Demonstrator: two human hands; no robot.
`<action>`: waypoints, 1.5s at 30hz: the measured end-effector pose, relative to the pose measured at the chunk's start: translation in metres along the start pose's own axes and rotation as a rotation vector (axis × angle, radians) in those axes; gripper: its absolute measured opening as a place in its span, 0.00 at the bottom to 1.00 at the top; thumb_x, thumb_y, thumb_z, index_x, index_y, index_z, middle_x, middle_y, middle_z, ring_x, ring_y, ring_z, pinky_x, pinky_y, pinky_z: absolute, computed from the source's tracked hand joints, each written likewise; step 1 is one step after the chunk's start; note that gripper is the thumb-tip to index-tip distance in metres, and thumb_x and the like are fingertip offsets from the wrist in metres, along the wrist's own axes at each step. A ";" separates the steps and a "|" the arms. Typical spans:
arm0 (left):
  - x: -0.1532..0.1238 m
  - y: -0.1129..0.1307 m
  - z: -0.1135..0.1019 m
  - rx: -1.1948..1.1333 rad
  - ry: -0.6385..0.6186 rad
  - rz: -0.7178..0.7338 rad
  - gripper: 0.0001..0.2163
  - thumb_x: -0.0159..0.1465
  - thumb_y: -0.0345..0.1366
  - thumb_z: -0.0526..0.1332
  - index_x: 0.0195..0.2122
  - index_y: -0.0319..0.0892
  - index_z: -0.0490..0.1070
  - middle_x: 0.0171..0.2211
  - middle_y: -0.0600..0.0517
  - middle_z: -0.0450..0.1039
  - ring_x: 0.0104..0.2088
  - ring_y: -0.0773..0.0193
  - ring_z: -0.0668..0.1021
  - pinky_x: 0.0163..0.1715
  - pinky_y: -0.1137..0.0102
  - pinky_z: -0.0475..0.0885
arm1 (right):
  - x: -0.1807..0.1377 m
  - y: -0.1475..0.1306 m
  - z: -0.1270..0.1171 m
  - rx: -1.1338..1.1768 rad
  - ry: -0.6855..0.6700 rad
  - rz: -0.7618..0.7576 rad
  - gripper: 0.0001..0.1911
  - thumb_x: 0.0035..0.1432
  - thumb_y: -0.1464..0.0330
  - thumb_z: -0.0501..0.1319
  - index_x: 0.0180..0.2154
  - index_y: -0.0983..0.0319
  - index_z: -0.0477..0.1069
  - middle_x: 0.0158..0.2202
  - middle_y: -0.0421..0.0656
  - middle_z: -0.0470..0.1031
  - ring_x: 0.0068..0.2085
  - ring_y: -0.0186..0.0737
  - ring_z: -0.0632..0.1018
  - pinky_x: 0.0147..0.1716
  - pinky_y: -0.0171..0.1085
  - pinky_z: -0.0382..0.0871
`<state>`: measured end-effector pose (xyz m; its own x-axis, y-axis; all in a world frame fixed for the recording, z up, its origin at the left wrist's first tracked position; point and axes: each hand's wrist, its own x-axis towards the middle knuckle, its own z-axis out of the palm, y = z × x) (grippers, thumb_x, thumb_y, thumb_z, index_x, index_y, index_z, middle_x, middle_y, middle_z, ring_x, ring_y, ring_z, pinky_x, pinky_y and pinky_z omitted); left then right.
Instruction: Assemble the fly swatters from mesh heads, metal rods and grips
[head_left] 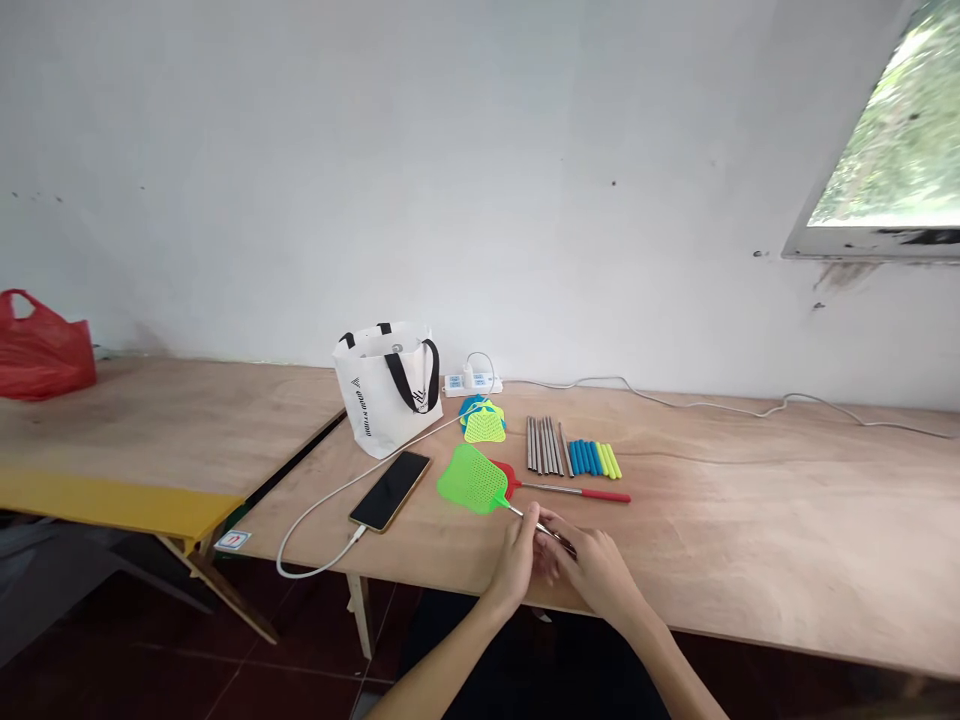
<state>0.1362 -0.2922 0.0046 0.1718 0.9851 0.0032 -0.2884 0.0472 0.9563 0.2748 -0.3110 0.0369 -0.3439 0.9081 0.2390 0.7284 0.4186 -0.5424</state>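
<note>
Near the table's front edge, my left hand (516,560) is closed around the metal rod of a fly swatter with a bright green head (472,480). My right hand (598,570) grips the same rod further back, its fingers close to the left ones. The rod's rear end is mostly covered by my fingers. Just behind lies a red fly swatter (606,495), its head partly hidden under the green one. Beyond it are several bare metal rods (545,447) in a row, then blue handles (585,458) and yellow-green handles (608,461). Loose swatter heads (484,427) in yellow and blue lie stacked at the back.
Left of the swatters, a phone (390,491) is plugged into a white cable (300,524) running to a power strip (472,384) by the wall. A white tote bag (382,395) stands behind the phone. A gap separates a second table (150,410) holding a red plastic bag (45,350).
</note>
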 end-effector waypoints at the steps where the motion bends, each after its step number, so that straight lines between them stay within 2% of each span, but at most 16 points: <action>1: 0.002 0.001 -0.002 0.019 -0.004 0.003 0.34 0.60 0.67 0.56 0.39 0.34 0.76 0.16 0.55 0.68 0.14 0.66 0.71 0.14 0.74 0.65 | 0.000 0.003 -0.001 -0.002 -0.017 -0.005 0.21 0.71 0.58 0.49 0.60 0.50 0.69 0.37 0.40 0.84 0.37 0.45 0.83 0.34 0.35 0.67; 7: 0.008 0.008 -0.011 0.203 -0.046 0.081 0.30 0.65 0.62 0.55 0.38 0.35 0.77 0.16 0.53 0.68 0.15 0.69 0.70 0.15 0.77 0.62 | 0.000 0.025 -0.015 -0.083 0.016 0.049 0.18 0.70 0.54 0.52 0.45 0.53 0.77 0.40 0.42 0.83 0.40 0.47 0.83 0.36 0.37 0.68; 11: 0.006 0.002 -0.012 0.239 -0.070 0.108 0.29 0.67 0.60 0.53 0.41 0.36 0.77 0.16 0.54 0.68 0.15 0.69 0.70 0.16 0.77 0.61 | 0.000 0.025 -0.020 -0.022 0.001 0.014 0.20 0.71 0.55 0.50 0.42 0.53 0.78 0.38 0.42 0.83 0.38 0.46 0.82 0.35 0.36 0.67; 14: 0.007 -0.001 -0.012 0.187 -0.075 0.118 0.29 0.68 0.60 0.52 0.47 0.37 0.75 0.28 0.49 0.77 0.19 0.68 0.75 0.16 0.76 0.63 | 0.001 0.019 -0.018 0.055 -0.008 -0.040 0.21 0.71 0.56 0.48 0.43 0.53 0.79 0.40 0.43 0.84 0.39 0.45 0.82 0.38 0.36 0.69; 17: 0.008 -0.001 -0.012 0.149 -0.071 0.118 0.29 0.67 0.60 0.52 0.49 0.38 0.74 0.42 0.44 0.78 0.21 0.69 0.76 0.16 0.76 0.64 | 0.003 0.017 -0.014 0.103 0.000 -0.058 0.20 0.71 0.56 0.49 0.46 0.53 0.79 0.45 0.44 0.83 0.43 0.47 0.82 0.42 0.38 0.70; 18: 0.008 -0.001 -0.012 0.144 -0.070 0.110 0.29 0.67 0.60 0.53 0.48 0.37 0.74 0.41 0.45 0.78 0.21 0.69 0.76 0.16 0.76 0.64 | 0.003 0.018 -0.013 0.099 0.002 -0.048 0.20 0.71 0.56 0.50 0.46 0.53 0.79 0.45 0.44 0.83 0.43 0.47 0.82 0.42 0.38 0.70; 20: 0.008 0.000 -0.013 0.149 -0.070 0.086 0.30 0.67 0.61 0.52 0.46 0.37 0.75 0.32 0.48 0.77 0.20 0.68 0.75 0.17 0.76 0.64 | 0.004 0.022 -0.011 0.068 0.005 -0.015 0.20 0.70 0.55 0.50 0.45 0.53 0.78 0.42 0.43 0.83 0.42 0.48 0.82 0.40 0.39 0.70; 22: 0.007 -0.001 -0.013 0.180 -0.081 0.061 0.30 0.67 0.61 0.52 0.46 0.36 0.75 0.23 0.53 0.71 0.20 0.68 0.73 0.18 0.76 0.64 | 0.004 0.029 -0.009 0.031 0.023 0.021 0.20 0.70 0.53 0.50 0.44 0.53 0.78 0.40 0.43 0.83 0.40 0.48 0.82 0.38 0.39 0.70; 24: 0.007 -0.001 -0.014 0.231 -0.108 0.048 0.30 0.68 0.61 0.51 0.49 0.37 0.74 0.19 0.56 0.67 0.20 0.67 0.72 0.18 0.76 0.64 | 0.005 0.037 -0.007 0.009 0.074 0.045 0.19 0.69 0.52 0.52 0.43 0.52 0.78 0.41 0.42 0.82 0.41 0.47 0.81 0.38 0.39 0.70; 27: 0.006 -0.001 -0.013 0.301 -0.132 0.059 0.29 0.69 0.60 0.50 0.50 0.38 0.74 0.20 0.56 0.67 0.20 0.68 0.72 0.19 0.77 0.63 | 0.007 0.049 -0.002 -0.025 0.185 0.061 0.17 0.67 0.51 0.55 0.40 0.53 0.76 0.42 0.42 0.81 0.44 0.48 0.80 0.42 0.42 0.70; 29: 0.006 0.000 -0.012 0.306 -0.122 0.068 0.29 0.69 0.60 0.50 0.48 0.38 0.75 0.23 0.53 0.71 0.20 0.69 0.72 0.17 0.77 0.62 | 0.008 0.057 0.002 -0.056 0.228 0.056 0.16 0.66 0.51 0.56 0.40 0.54 0.75 0.42 0.43 0.80 0.45 0.48 0.79 0.45 0.44 0.70; 32: 0.007 0.003 -0.010 0.243 -0.088 0.071 0.30 0.67 0.62 0.51 0.47 0.38 0.74 0.34 0.47 0.78 0.19 0.70 0.73 0.15 0.77 0.62 | 0.009 0.067 0.005 -0.063 0.218 0.012 0.16 0.68 0.52 0.54 0.43 0.54 0.74 0.43 0.42 0.80 0.47 0.48 0.78 0.48 0.46 0.70; 34: 0.008 0.004 -0.009 0.195 -0.054 0.068 0.31 0.66 0.63 0.51 0.48 0.37 0.73 0.38 0.44 0.79 0.18 0.70 0.73 0.14 0.77 0.63 | 0.009 0.073 0.006 -0.037 0.207 -0.012 0.16 0.69 0.53 0.52 0.44 0.53 0.73 0.44 0.43 0.79 0.48 0.47 0.78 0.49 0.46 0.70; 38: 0.011 0.005 -0.011 0.208 -0.016 0.065 0.31 0.64 0.64 0.54 0.47 0.37 0.73 0.35 0.44 0.79 0.17 0.70 0.72 0.12 0.77 0.64 | 0.009 0.081 0.006 -0.018 0.224 -0.012 0.17 0.69 0.53 0.52 0.46 0.55 0.72 0.45 0.45 0.79 0.47 0.47 0.78 0.48 0.46 0.70; 42: 0.011 0.006 -0.013 0.317 -0.048 0.034 0.28 0.63 0.62 0.56 0.37 0.36 0.75 0.34 0.44 0.79 0.16 0.72 0.70 0.13 0.77 0.61 | 0.009 0.083 0.007 -0.083 0.236 -0.011 0.15 0.70 0.55 0.52 0.44 0.56 0.72 0.44 0.45 0.79 0.46 0.48 0.78 0.48 0.46 0.70; 45: 0.009 0.007 -0.014 0.363 -0.086 -0.015 0.29 0.65 0.61 0.54 0.36 0.36 0.77 0.33 0.43 0.80 0.16 0.71 0.68 0.15 0.75 0.59 | 0.009 0.084 0.008 -0.132 0.251 -0.030 0.15 0.70 0.58 0.51 0.46 0.56 0.73 0.46 0.46 0.78 0.47 0.48 0.77 0.49 0.45 0.70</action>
<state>0.1223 -0.2812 0.0076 0.2563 0.9666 -0.0014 0.0647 -0.0157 0.9978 0.3278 -0.2683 -0.0132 -0.2209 0.8633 0.4538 0.7965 0.4282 -0.4268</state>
